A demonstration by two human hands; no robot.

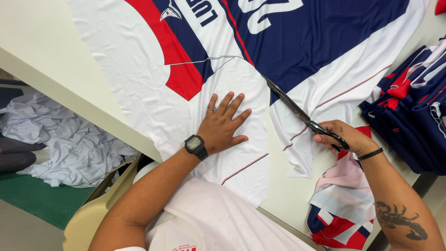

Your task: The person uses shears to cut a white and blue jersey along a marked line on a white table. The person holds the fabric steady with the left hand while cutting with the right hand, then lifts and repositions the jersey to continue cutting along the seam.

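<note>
My left hand [222,124] lies flat, fingers spread, pinning the printed white, navy and red fabric [153,69] near the tabletop's [32,32] front edge so it stays taut, while my right hand [343,137] grips the black scissors [297,110], blades in the cut.

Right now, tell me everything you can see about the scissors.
The long black-handled metal scissors lie low across the printed white, navy and red fabric sheet on the pale table. The dark blades point up and to the left, slightly parted, along a cut edge of the cloth. The right hand grips the black loops, fingers through them. The left hand presses the fabric flat beside the cut, not touching the scissors.
</note>
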